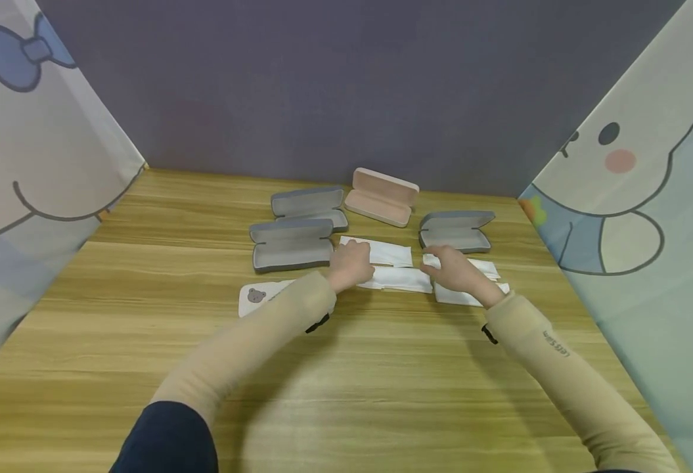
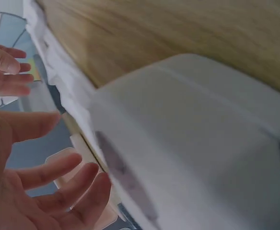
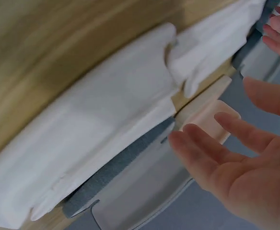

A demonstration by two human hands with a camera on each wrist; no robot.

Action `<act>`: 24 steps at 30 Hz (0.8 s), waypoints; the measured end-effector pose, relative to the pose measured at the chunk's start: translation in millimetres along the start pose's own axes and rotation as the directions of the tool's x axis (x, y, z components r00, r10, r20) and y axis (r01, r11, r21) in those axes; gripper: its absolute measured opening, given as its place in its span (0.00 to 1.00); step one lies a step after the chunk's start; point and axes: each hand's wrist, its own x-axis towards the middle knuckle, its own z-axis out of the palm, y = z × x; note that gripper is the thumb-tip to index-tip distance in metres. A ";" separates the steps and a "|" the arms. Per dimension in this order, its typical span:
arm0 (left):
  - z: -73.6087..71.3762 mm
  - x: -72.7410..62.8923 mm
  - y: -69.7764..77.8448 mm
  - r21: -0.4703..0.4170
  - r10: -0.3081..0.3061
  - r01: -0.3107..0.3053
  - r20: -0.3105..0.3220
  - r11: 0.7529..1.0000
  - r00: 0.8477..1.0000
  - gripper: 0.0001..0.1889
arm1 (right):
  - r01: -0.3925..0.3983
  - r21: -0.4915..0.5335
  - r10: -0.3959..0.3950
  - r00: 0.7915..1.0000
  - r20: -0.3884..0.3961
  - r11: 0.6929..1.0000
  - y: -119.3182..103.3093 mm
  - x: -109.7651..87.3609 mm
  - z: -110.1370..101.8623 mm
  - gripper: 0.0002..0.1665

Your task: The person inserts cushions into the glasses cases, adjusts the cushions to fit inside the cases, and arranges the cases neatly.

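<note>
White folded cloths [image 1: 405,279] lie at the centre of the head view and just right of it, outside the three grey glasses cases [image 1: 293,253] and pink glasses case [image 1: 384,189] that stand open; the bear-printed white case [image 1: 257,297], left of centre, looks closed. Left hand [image 1: 351,265] and right hand [image 1: 451,268] are at the cloths, fingers loosely spread, gripping nothing; apparently the cloths remain unpacked and four lids unclosed.

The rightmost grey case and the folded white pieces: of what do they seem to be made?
Rightmost grey case: probably a stiff shell in matte fabric; its outside looks finely woven. White pieces: likely soft, matte cloth, judging by loose folds and wavy edges.
</note>
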 end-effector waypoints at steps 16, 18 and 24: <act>13.7 2.7 -2.8 0.055 -0.041 0.039 0.038 0.998 0.998 0.07 | 0.114 -0.270 -0.148 0.983 -0.108 0.956 12.5 1.4 29.0 0.12; 12.9 2.4 -2.5 0.037 -0.041 0.039 0.048 0.999 0.998 0.07 | 0.114 -0.284 -0.150 0.983 -0.106 0.952 13.9 1.0 30.3 0.13; 12.5 5.4 -4.2 0.013 -0.034 0.033 0.063 0.999 0.997 0.15 | 0.122 -0.271 -0.159 0.980 -0.121 0.955 14.3 1.4 31.5 0.11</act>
